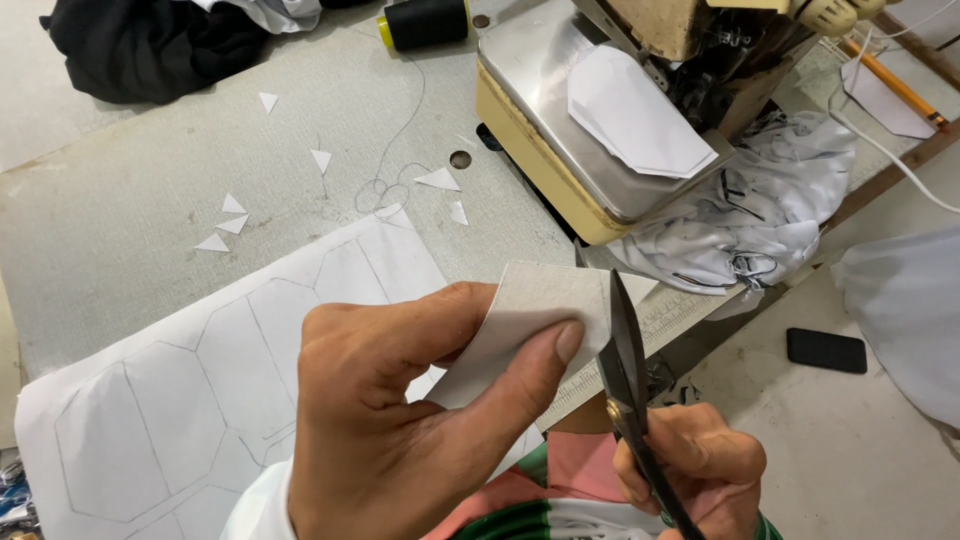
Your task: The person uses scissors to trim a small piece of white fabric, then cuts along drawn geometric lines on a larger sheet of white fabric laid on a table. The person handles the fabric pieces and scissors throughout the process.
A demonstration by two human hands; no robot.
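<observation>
My left hand [400, 420] pinches a piece of white paper [530, 310] between thumb and fingers, held up in front of me. My right hand [690, 470] grips black scissors [625, 360], whose blades point up along the paper's right edge. Under my hands lies a large white sheet [180, 400] with drawn hexagon outlines. A cut white paper shape [635, 115] rests on the sewing machine's metal plate [530, 70].
Small white paper triangles [225, 225] lie scattered on the grey table. A black thread spool [425, 22] and dark cloth [140, 45] sit at the back. White fabric [760, 200] is bunched beside the machine. A black phone [826, 350] lies on the floor.
</observation>
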